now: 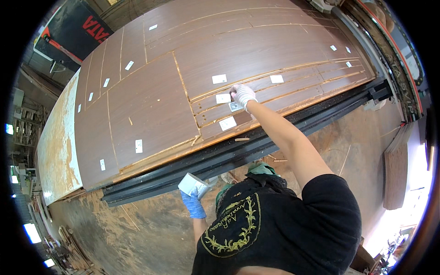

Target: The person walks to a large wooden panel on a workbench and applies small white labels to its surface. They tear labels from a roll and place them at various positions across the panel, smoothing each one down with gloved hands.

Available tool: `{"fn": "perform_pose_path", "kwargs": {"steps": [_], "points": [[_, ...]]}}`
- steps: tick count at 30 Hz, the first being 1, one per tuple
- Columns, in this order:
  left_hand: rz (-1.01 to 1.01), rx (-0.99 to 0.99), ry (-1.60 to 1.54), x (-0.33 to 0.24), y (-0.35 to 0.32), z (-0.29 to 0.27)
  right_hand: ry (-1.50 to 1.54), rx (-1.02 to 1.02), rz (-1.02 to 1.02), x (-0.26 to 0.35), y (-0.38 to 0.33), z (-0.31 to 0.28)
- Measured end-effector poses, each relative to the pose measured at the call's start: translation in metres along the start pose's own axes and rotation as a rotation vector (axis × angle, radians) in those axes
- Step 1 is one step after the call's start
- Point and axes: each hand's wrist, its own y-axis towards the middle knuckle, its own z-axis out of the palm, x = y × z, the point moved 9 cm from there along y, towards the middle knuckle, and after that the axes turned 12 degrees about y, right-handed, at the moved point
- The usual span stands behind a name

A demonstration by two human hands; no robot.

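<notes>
My left hand [194, 204], in a blue glove, is closed around a white roll of labels [191, 184] beside the near edge of the panel. My right arm reaches across the brown wood-grain panel [146, 110]. My right hand [243, 95], in a white glove, has its fingers pinched together at the edge of a white label [222, 98]. Another printed label [234, 107] lies just below those fingers. More labels stick to nearby cut pieces, one [219, 79] above and one [227, 123] closer to me.
Routed grooves divide the panel into strips and rectangles. A dark metal rail [192, 169] runs along its near side. At the right stands a machine gantry [389, 59]. Sawdust and wood scraps litter the floor [151, 229]. Stacked boards [398, 169] lean at the right.
</notes>
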Motion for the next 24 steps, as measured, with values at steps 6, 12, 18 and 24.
{"fn": "perform_pose_path", "kwargs": {"steps": [6,12,18,24], "points": [[0.010,0.000,0.051,-0.002,-0.002,0.005,-0.320,0.005,-0.050,0.022,0.002,0.010],[0.005,0.000,0.073,0.004,-0.002,0.001,-0.360,-0.056,-0.080,0.034,0.001,0.009],[0.024,-0.012,0.043,0.005,0.002,-0.003,-0.228,0.083,-0.034,0.027,-0.003,0.009],[0.006,0.013,0.055,0.004,0.001,0.005,-0.071,0.007,-0.046,0.018,-0.006,0.009]]}}
